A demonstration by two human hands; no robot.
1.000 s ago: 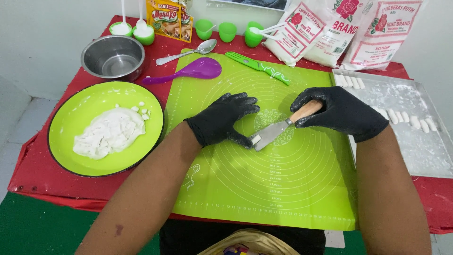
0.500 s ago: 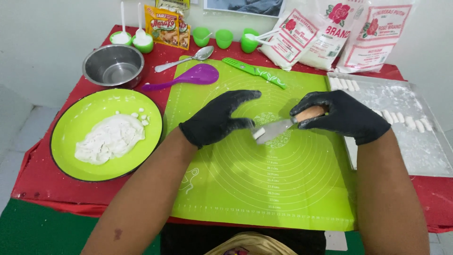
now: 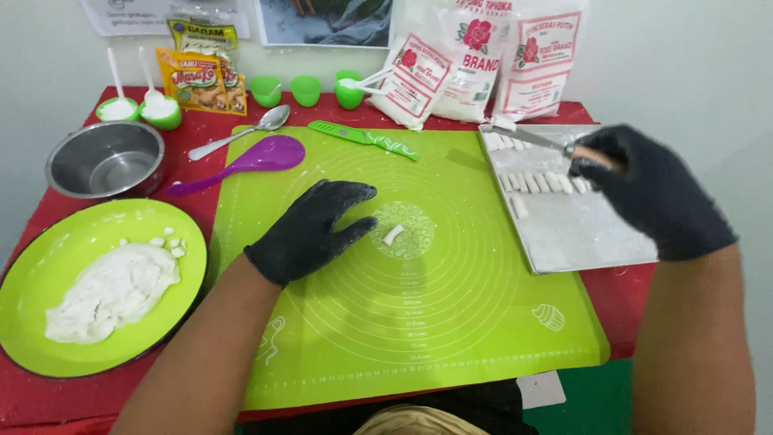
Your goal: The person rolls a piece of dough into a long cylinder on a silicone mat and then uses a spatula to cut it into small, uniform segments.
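Scraper [image 3: 530,139] in right hand [image 3: 644,189], over dough-lined tray [image 3: 580,234]

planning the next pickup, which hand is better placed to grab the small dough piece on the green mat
Left. The left hand rests on the green mat right beside the dough piece. The right hand holds a knife over the metal tray.

A rolling mat [image 3: 419,322] lies at the centre of the worktop [image 3: 48,403], a small dough piece [image 3: 393,234] on its middle. To its left sits a plate [image 3: 32,274] holding a dough mass [image 3: 109,290], with a metal bowl [image 3: 106,167] behind it. A tray [image 3: 580,234] with rows of dough sticks [image 3: 535,181] lies at the mat's right. A spoon [image 3: 241,133], a rice paddle [image 3: 250,161] and a knife [image 3: 362,138] lie along the mat's far edge, before small cups [image 3: 306,89] and flour bags [image 3: 475,60].
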